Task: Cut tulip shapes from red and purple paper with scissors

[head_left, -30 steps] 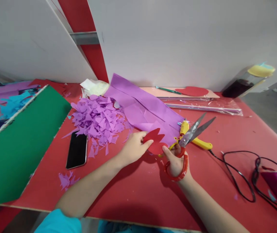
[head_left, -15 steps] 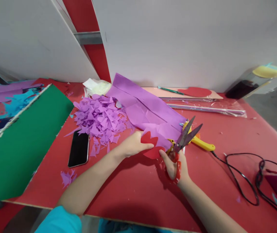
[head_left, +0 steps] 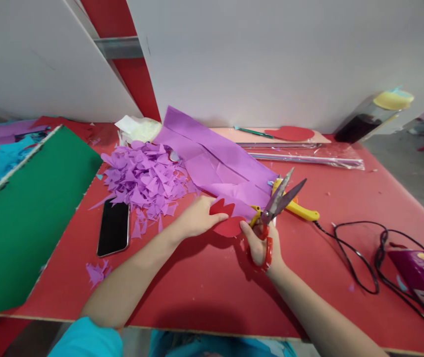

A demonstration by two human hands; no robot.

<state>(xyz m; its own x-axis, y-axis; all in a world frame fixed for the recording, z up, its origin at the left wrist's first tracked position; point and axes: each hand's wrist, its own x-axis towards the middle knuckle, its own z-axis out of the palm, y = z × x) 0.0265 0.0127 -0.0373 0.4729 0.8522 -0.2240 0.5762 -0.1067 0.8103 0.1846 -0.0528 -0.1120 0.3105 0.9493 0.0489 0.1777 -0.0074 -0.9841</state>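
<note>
My left hand [head_left: 200, 218] pinches a red paper cutout [head_left: 230, 227] with a zigzag edge between thumb and fingers. A pair of scissors [head_left: 267, 213] with red handles sits in my right hand [head_left: 266, 248], its blades spread and pointing up and away from the cutout. My right thumb touches the cutout's right edge. Under and behind both hands lies a large purple sheet [head_left: 212, 153] with fold lines. A yellow glue gun [head_left: 301, 210] rests just beyond the scissors, partly hidden by them.
Purple scraps [head_left: 145, 173] are heaped at left beside a black phone [head_left: 113, 228]. A green board [head_left: 37, 218] covers the far left. At the back are plastic-wrapped sticks [head_left: 308, 159] and a bottle [head_left: 375, 116]. A black cord [head_left: 360, 277] and a magenta box [head_left: 420, 277] lie right.
The whole view has shifted slightly, so things appear further left and more of the magenta box shows. Both hands keep their hold on the cutout and scissors.
</note>
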